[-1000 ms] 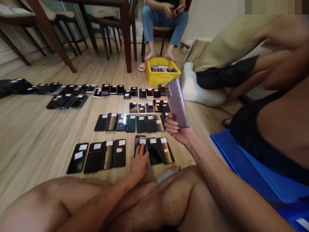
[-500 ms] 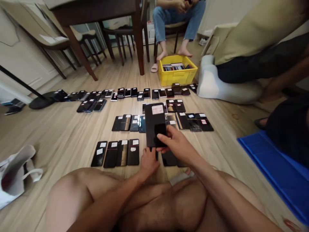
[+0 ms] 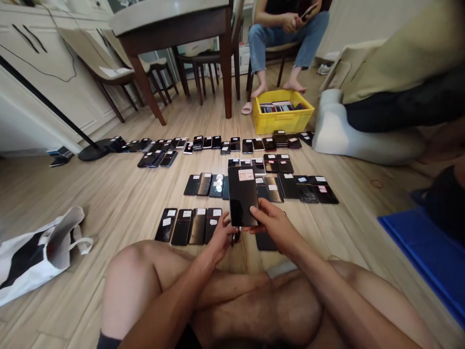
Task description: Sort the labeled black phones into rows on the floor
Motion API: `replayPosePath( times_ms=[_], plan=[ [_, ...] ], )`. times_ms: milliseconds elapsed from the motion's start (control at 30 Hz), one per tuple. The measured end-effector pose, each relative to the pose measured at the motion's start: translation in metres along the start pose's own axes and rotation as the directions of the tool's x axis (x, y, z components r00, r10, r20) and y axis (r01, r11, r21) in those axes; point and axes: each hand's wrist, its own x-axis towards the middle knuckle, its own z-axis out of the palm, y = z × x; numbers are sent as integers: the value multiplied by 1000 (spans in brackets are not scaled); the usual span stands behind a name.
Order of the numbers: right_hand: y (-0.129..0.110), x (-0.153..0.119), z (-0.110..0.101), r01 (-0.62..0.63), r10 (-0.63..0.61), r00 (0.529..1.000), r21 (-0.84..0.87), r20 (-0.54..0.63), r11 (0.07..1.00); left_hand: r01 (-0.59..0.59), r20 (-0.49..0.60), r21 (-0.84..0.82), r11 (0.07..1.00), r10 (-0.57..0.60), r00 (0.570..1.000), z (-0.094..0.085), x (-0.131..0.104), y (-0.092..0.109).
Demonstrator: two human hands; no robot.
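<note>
Hands first: my right hand [image 3: 274, 224] is clamped on the lower edge of a black phone [image 3: 242, 196], thumb across its dark screen and fingers behind it. My left hand [image 3: 219, 237] meets the same phone at its lower left corner, fingers curled at that edge; I cannot tell how firmly it grips. Both forearms run up from my crossed bare legs at the bottom of the view.

The phone is held above the floor, screen toward me, top tilted away. A white sticker [image 3: 246, 175] with red print sits near its upper end. Its body covers part of the middle row of phones behind it.

Directly below and left of my left hand lies the nearest row of phones [image 3: 189, 226], four dark units side by side on the wooden floor [image 3: 109, 194], each with a small white label. One more dark phone [image 3: 266, 241] lies under my right wrist. Beyond come two further rows, then a long far row [image 3: 203, 143] stretching leftward.

A yellow crate [image 3: 283, 119] stands past the far row, holding more phones on edge. Behind it a seated person [image 3: 286, 29] in jeans holds a device. A white bag [image 3: 39, 252] lies at my left; a blue tray [image 3: 428, 257] lies at my right.
</note>
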Motion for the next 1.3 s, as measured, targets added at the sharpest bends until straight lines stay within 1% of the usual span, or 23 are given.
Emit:
replayPosePath(
  times_ms=[33, 100, 200, 267, 333, 400, 500, 633, 733, 833, 967, 1067, 1167, 1300],
  plan=[
    [-1, 1, -2, 15, -15, 999, -4, -33, 1000, 2, -8, -44, 999, -2, 1000, 2, 8, -1],
    [-5, 1, -6, 39, -39, 996, -5, -76, 999, -1, 6, -157, 988, 2, 1000, -1, 11, 0],
    [-11, 0, -9, 86, -87, 989, -14, -117, 996, 25, 90, -321, 947, 4, 996, -8, -4, 10],
    [-14, -2, -9, 106, -109, 985, -33, -132, 994, 37, 113, -407, 913, 10, 994, -10, -13, 18],
    [-15, -2, -9, 114, -120, 983, -52, -141, 992, 42, 122, -466, 884, 18, 992, -8, -15, 24],
    [-14, -2, -8, 116, -124, 981, -62, -148, 991, 63, 143, -491, 869, 9, 990, -6, -13, 26],
    [-11, -1, -9, 113, -123, 979, -68, -163, 991, 105, 172, -497, 862, -21, 985, -4, -9, 25],
    [-8, 0, -10, 133, -146, 974, -88, -172, 987, 111, 167, -504, 857, -30, 986, -4, -8, 24],
    [-7, 0, -9, 148, -167, 972, -120, -164, 982, 117, 138, -534, 837, -50, 989, -3, -8, 26],
    [-7, -1, -6, 133, -156, 976, -151, -150, 980, 133, 112, -553, 823, -85, 990, -3, -6, 27],
    [-4, 0, -5, 126, -153, 979, -190, -134, 974, 143, 79, -519, 843, -120, 990, -5, -2, 23],
    [2, 2, -7, 163, -202, 970, -250, -138, 954, 111, 2, -497, 861, -127, 992, -7, 2, 17],
    [9, 5, -10, 164, -210, 967, -281, -141, 946, 53, -36, -452, 890, -77, 996, -6, 3, 14],
    [14, 7, -9, 122, -161, 974, -234, -157, 965, -30, 2, -358, 933, 33, 999, -2, 1, 15]
  ],
)
